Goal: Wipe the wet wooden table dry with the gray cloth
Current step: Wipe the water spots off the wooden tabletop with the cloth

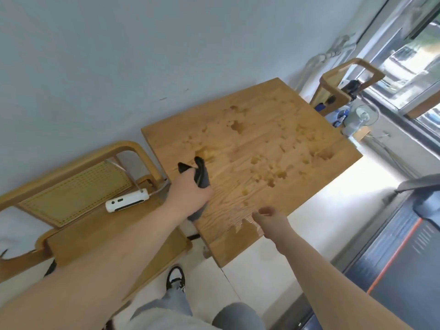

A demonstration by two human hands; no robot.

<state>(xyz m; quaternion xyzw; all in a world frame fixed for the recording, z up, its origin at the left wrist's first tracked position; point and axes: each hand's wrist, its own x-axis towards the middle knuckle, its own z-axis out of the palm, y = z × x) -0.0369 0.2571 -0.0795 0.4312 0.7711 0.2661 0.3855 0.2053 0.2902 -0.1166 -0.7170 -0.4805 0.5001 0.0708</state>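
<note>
- One square light-wood counter filled the middle of the view, its top dotted with many scattered puddles of water.
- A bentwood chair with a woven cane back stood just beside the counter's left edge.
- The left hand was over the counter's left part, its fingers curled tightly round a dark gray cloth.
- The right hand was at the counter's near edge, fingers loosely curled and holding nothing. Whether it touched the wood could not be told.
- The dark gray cloth stuck out, bunched, above and below the left fist, over the wet top.
- A white oblong power strip lay on the chair seat.
</note>
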